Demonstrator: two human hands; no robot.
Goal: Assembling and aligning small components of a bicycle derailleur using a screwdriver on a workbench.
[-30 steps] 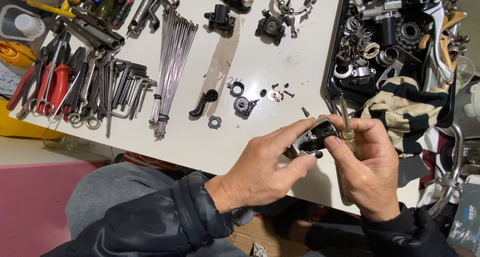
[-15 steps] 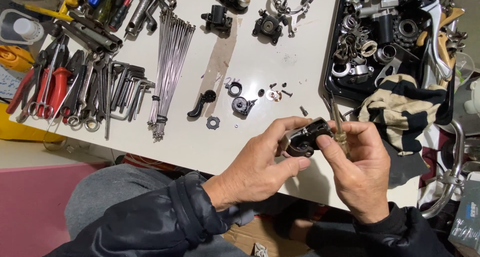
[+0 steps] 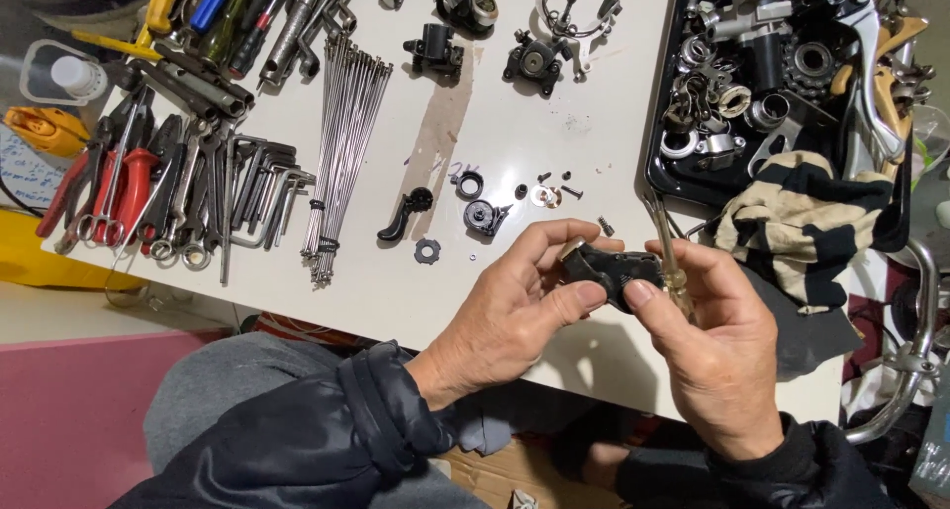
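White table (image 3: pixel 515 143), bare near its front edge, where left hand (image 3: pixel 515 316) and right hand (image 3: pixel 717 356) fingers pinch 1 black part (image 3: pixel 614 269).

White surface (image 3: pixel 515 153), evenly lit, faint brown stain near centre. Pink floor (image 3: pixel 69 420) at lower left. Yellow edge (image 3: pixel 40 262) beside surface's left end.

I am counting two hands: left hand (image 3: pixel 515 311) and right hand (image 3: pixel 708 351), sharing one black part (image 3: pixel 609 267). One screwdriver (image 3: pixel 665 242) is sitting in the right. I am seeing one spoke bundle (image 3: pixel 346 143), one black tray (image 3: pixel 663 187), one striped rag (image 3: pixel 802 222), two red pliers (image 3: pixel 119 187) and one black lever (image 3: pixel 401 215) lying on the counter (image 3: pixel 515 113). The small screws I cannot count surely.
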